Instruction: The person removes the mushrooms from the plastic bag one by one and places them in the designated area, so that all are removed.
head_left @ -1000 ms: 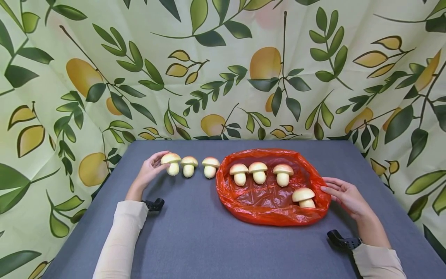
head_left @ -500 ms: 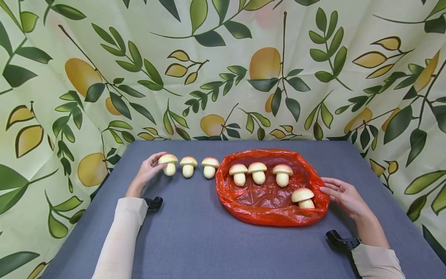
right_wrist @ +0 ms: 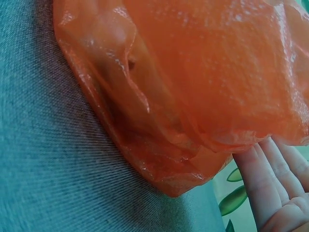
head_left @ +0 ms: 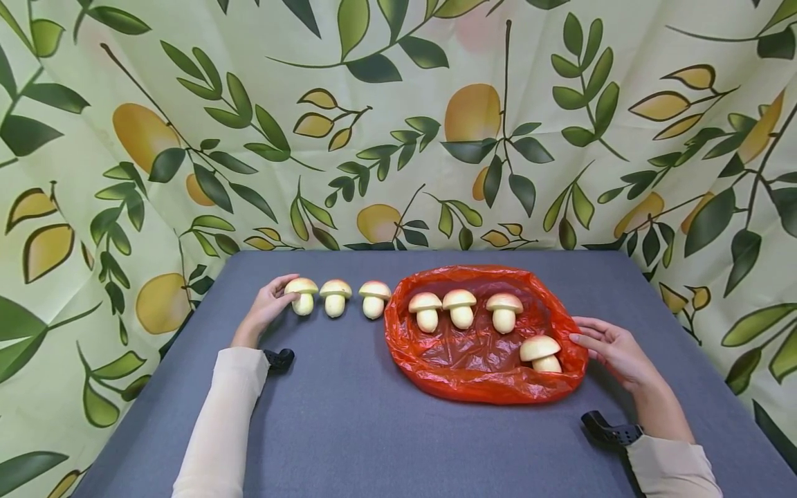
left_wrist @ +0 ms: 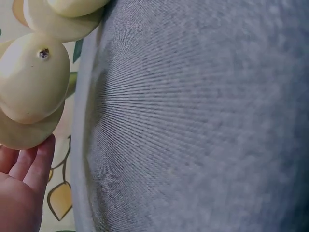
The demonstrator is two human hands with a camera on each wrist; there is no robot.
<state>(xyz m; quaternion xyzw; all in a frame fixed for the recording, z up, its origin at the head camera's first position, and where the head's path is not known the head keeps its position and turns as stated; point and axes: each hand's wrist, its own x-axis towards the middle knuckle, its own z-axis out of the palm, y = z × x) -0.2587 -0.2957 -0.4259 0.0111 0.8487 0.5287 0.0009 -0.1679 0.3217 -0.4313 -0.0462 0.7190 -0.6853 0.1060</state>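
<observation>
My left hand point(head_left: 268, 302) holds the leftmost mushroom point(head_left: 303, 304) between thumb and fingers, its cap up. In the left wrist view, the fingertips touch the cap of that mushroom point(left_wrist: 34, 79), whose pale stem end faces the camera. Just right of it stands a second mushroom point(head_left: 335, 306), and a third mushroom point(head_left: 373, 306) is close to the bag. The red plastic bag point(head_left: 486, 389) lies wide open with several mushrooms inside. At its right rim, my right hand point(head_left: 619, 353) touches the bag with extended fingers; the right wrist view shows fingertips against the red plastic point(right_wrist: 217, 96).
A dark grey cloth point(head_left: 373, 449) covers the table. Behind it and at both sides hangs a curtain point(head_left: 398, 124) printed with leaves and fruit. Each wrist carries a black strap, such as the right strap point(head_left: 610, 429).
The left hand shifted the leftmost mushroom slightly left, away from its neighbour, then slightly back right. The right hand and the bag have stayed in place.
</observation>
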